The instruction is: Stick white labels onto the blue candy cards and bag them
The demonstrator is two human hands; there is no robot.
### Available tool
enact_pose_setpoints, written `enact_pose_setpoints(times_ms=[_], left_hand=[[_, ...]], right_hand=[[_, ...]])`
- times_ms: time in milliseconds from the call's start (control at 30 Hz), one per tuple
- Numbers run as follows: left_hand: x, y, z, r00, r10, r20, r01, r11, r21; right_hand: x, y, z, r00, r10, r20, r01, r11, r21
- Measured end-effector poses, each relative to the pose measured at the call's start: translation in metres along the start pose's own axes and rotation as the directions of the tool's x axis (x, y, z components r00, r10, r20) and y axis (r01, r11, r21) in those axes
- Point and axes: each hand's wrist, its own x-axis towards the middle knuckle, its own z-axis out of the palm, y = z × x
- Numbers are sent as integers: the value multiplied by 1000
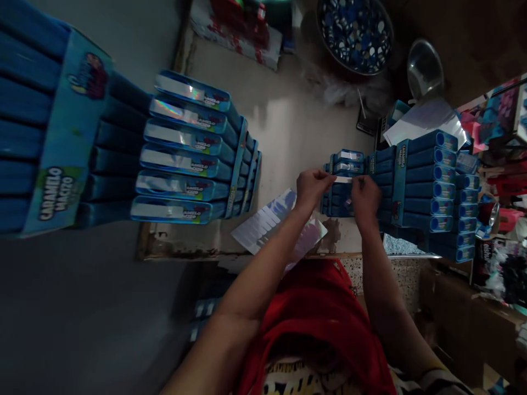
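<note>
A thin white strip [344, 180] is stretched between my two hands, over a small stack of blue packs [341, 206]. My left hand [313, 188] pinches its left end with finger and thumb. At the right end my right hand [364, 193] is closed on the strip. The nearest pack tops show shiny silver strips like it. Under my left forearm lie shiny sticker sheets [263, 219] on the table.
Tall stacks of blue boxes [181, 159] stand at the left, others [424, 181] at the right. A bowl of blue and silver pieces [356, 35], a metal bowl [425, 68] and a white-red box [236, 38] sit at the back. The table [272, 120] has a near edge before me.
</note>
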Motion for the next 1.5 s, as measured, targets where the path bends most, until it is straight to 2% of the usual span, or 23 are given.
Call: enact_pose_setpoints(times_ms=[133,233,333,400,433,500,567,633,733,833,900,967,1100,1200,1267,1367,1500], left_hand=[[9,-4,-1,1000,-22,0,22,1000,3],[14,-12,4,999,-49,23,50,999,-16],[17,-22,14,985,-161,62,168,979,-119],[15,-28,18,969,-248,3,246,960,-136],[12,-31,18,966,-246,-76,237,966,-103],[2,-35,14,963,-108,-245,119,992,31],[-13,-36,7,955,89,-284,-49,988,144],[-31,-35,0,961,179,-210,-151,978,142],[-56,-29,-6,978,189,-91,-190,982,1],[-75,-20,-6,987,115,112,-83,963,-257],[-81,-16,-4,961,70,269,42,921,-387],[-83,-14,-1,940,47,337,108,898,-426],[-83,-14,-2,960,-3,279,115,915,-386],[-80,-15,-11,963,-51,263,138,936,-324],[-73,-15,-19,964,-76,254,138,961,-239],[-53,-12,-22,977,-78,196,97,991,-89],[-23,-3,-13,979,-97,181,84,994,76]], right_hand=[[7,-2,5,999,11,39,-9,998,-67],[11,-2,11,997,51,51,-46,995,-87],[11,-2,15,995,93,23,-92,995,-40],[8,-3,12,996,87,16,-87,996,11],[5,-4,8,997,72,16,-73,996,48],[-2,-7,-4,999,36,-4,-35,989,143],[-11,-11,-18,1000,9,-30,-1,965,261],[-18,-14,-32,1000,5,-24,5,924,381],[-26,-17,-44,1000,31,-1,-26,824,566],[-32,-17,-48,999,53,-6,-36,749,662],[-34,-16,-47,999,49,10,-43,739,672],[-36,-15,-47,998,40,44,-59,734,676],[-39,-10,-45,993,44,107,-107,698,708],[-43,-1,-41,992,23,123,-106,682,723],[-45,5,-35,993,34,116,-105,712,695],[-42,9,-19,993,111,39,-112,790,603],[-30,10,0,985,149,-81,-89,860,502]])
